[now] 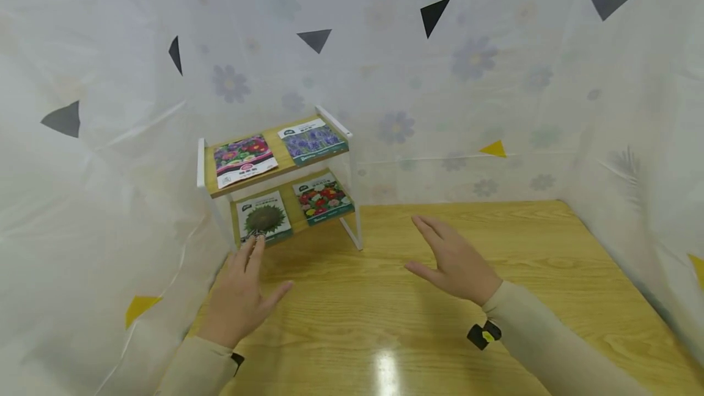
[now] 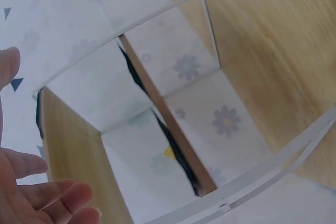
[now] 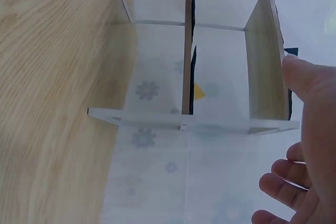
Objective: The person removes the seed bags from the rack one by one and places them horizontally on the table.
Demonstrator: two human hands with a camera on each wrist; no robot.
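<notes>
A two-tier rack (image 1: 283, 173) with wooden shelves and white side frames stands at the left of the table. On its upper shelf lie a pink-and-red flower seed packet (image 1: 244, 154) and a lavender packet (image 1: 312, 141). The lower shelf holds a packet with a large green flower head (image 1: 265, 216) and one with mixed red flowers (image 1: 323, 198). My left hand (image 1: 233, 301), fingers extended, is in front of the lower left packet; its fingertips overlap that packet's bottom edge in the head view. Right of the rack, my right hand (image 1: 459, 264) hovers above the table, holding nothing.
The wood-grain table (image 1: 341, 322) extends right and toward me. White sheeting (image 1: 385, 78) with flower prints and stuck-on triangles surrounds it at the back and both sides. The left sheeting runs close beside the rack. One rack leg (image 1: 352, 234) reaches the tabletop on the right.
</notes>
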